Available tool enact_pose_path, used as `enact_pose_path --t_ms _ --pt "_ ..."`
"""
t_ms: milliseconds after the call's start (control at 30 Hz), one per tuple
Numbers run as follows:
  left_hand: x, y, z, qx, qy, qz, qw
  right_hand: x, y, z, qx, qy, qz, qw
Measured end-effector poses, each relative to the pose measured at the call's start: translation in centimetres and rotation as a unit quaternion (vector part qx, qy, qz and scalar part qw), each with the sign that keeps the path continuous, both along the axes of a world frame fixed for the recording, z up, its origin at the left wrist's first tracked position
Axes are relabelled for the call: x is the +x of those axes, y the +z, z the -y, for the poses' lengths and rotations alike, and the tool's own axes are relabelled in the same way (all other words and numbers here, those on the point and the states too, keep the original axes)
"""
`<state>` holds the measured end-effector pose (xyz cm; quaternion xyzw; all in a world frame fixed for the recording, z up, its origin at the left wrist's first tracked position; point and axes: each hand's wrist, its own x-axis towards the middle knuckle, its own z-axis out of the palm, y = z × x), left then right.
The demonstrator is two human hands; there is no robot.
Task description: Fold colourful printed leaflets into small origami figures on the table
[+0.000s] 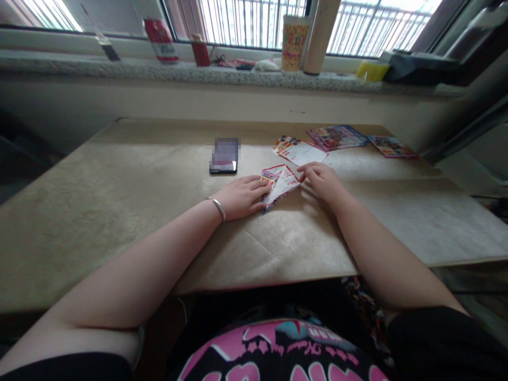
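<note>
A printed paper sheet (284,183), folded into a kite-like pointed shape, lies on the table in front of me. My left hand (246,197) rests flat on its left side, fingers stretched out over the printed part. At the paper's right corner, my right hand (318,179) touches the edge with its fingertips, thumb and forefinger close together; whether they pinch the corner is hard to make out. Just beyond the folded sheet lie several loose printed cards (304,152), white side up on top.
A phone (224,156) lies beyond my left hand. Stacks of colourful leaflets (337,137) and another leaflet pile (392,146) sit at the table's back right. The windowsill (238,76) holds a red can (161,41), a patterned cup (294,43) and a tall cylinder (320,37).
</note>
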<state>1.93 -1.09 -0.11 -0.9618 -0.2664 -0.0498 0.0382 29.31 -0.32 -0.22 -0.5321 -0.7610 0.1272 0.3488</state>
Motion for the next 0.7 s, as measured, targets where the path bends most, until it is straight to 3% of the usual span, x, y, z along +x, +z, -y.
enact_pose_path --t_ms 300,700 --pt "0.1 0.1 0.5 0.013 0.038 0.006 0.999 0.7 0.4 0.3 -0.012 0.066 0.041 0.997" --pt "0.7 0.7 0.9 0.059 0.06 0.021 0.996 1.0 -0.8 0.1 0.016 0.122 0.13 0.984"
